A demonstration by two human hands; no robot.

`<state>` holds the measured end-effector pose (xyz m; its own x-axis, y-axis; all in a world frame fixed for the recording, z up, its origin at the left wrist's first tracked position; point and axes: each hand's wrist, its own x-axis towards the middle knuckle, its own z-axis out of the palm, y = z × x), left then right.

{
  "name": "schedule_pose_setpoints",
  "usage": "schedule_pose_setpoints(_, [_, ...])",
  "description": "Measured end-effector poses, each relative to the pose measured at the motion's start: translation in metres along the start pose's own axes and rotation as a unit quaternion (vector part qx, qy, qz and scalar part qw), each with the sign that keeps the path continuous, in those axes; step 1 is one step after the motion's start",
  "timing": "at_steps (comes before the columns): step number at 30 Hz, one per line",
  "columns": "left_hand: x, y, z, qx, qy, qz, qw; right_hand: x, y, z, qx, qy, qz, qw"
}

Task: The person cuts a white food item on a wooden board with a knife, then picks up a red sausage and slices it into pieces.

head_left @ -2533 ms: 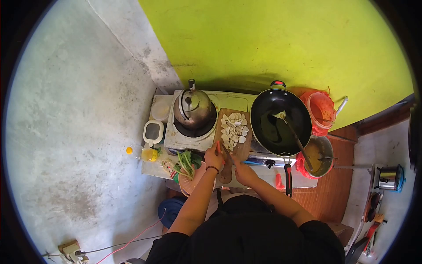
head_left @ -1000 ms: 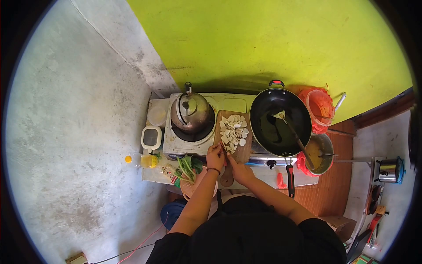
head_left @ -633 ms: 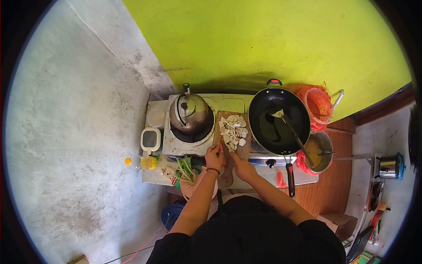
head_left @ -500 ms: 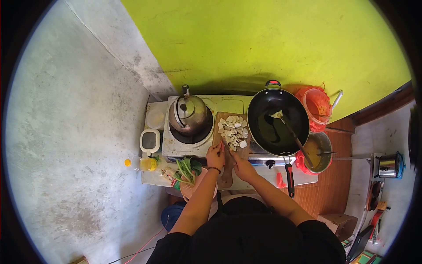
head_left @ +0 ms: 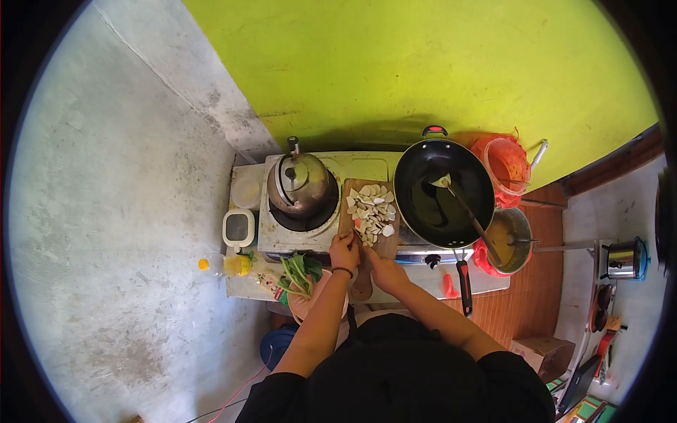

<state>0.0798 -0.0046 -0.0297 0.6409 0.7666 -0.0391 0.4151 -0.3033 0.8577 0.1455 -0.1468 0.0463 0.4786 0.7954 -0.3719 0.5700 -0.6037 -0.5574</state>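
A two-burner stove (head_left: pixel 282 229) stands against the green wall, with a metal kettle (head_left: pixel 299 182) on its left burner and a black wok (head_left: pixel 443 192) on the right one, a spatula (head_left: pixel 462 209) lying in the wok's dark base. Between them a wooden cutting board (head_left: pixel 386 247) lies across the stove top, its handle end pointing toward the person. Most of the cutting looks done: a good heap of pale slices (head_left: pixel 372 209) covers the far half of the board, while only a small piece seems left at the near end, under the hands, so I judge the slicing to be close to its finish, with the slices yet to go anywhere else. A bunch of leafy greens (head_left: pixel 299 266) rests uncut on a pink plate (head_left: pixel 310 302) just left of the board, and a steel pot (head_left: pixel 512 240) of yellowish liquid sits to the right of the wok. The left hand (head_left: pixel 343 251) rests on the near part of the board with its fingers curled down, apparently pinning the piece being cut; something reddish shows at its fingertips. The right hand (head_left: pixel 381 268) is closed around what is probably a knife handle, the blade reaching toward the left hand's fingers, though at this size the blade is hard to make out. The two hands lie just beside each other, below the heap.
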Motion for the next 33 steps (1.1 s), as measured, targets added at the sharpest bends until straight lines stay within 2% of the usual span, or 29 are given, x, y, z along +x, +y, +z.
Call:
schedule_pose_setpoints(8, [0.004,0.006,-0.006,0.035,-0.031,-0.016,0.999,0.010,-0.001,0.007,-0.035,-0.022,0.019,0.999])
schedule_pose_setpoints(14, [0.000,0.010,-0.008,0.047,-0.024,-0.029,0.998,0.006,-0.002,0.003,-0.058,0.006,0.006,0.998])
schedule_pose_setpoints(17, [0.001,0.009,-0.006,0.028,-0.015,-0.032,0.999,0.007,0.003,0.005,-0.010,0.016,0.016,1.000])
schedule_pose_setpoints(20, [-0.001,0.004,-0.002,0.020,-0.005,-0.037,0.999,0.005,0.013,0.011,0.120,0.060,-0.033,0.990])
schedule_pose_setpoints(23, [-0.001,-0.001,-0.004,0.024,-0.008,-0.051,0.998,-0.003,0.000,-0.004,0.228,0.000,0.017,0.973])
schedule_pose_setpoints(26, [-0.001,0.001,-0.007,0.028,-0.012,-0.050,0.998,-0.003,0.008,0.007,0.216,0.019,0.001,0.976])
schedule_pose_setpoints(29, [-0.002,0.002,-0.008,0.020,-0.006,-0.039,0.999,-0.005,0.013,0.010,0.101,0.073,-0.034,0.992])
schedule_pose_setpoints(33, [-0.003,0.000,-0.005,0.000,0.018,-0.025,1.000,-0.007,0.010,0.005,0.077,0.041,-0.021,0.996])
